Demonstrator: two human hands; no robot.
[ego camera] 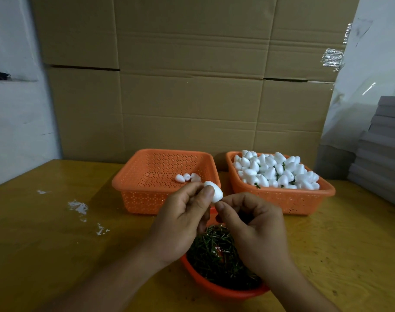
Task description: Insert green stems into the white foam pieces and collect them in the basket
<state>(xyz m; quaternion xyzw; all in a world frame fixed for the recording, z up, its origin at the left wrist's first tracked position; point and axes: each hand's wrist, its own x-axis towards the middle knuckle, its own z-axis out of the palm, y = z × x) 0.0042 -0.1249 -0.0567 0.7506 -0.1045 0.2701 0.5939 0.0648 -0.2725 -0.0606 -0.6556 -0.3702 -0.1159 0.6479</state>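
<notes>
My left hand (pixel 183 219) pinches a white foam piece (pixel 215 192) between thumb and fingers, above the table. My right hand (pixel 252 228) is curled with thumb and fingertips pressed at the foam's lower end; any stem there is hidden. Below both hands an orange bowl (pixel 216 289) holds a heap of green stems (pixel 214 255). The left orange basket (pixel 147 176) holds three foam pieces (pixel 187 177). The right orange basket (pixel 282 197) is heaped with several foam pieces (pixel 275 170), some with green stems showing.
Both baskets stand on a yellow wooden table (pixel 57 244) with white foam crumbs (pixel 79 207) at the left. Large cardboard boxes (pixel 187 86) form a wall behind. A stack of grey boards (pixel 381 158) sits at the right edge.
</notes>
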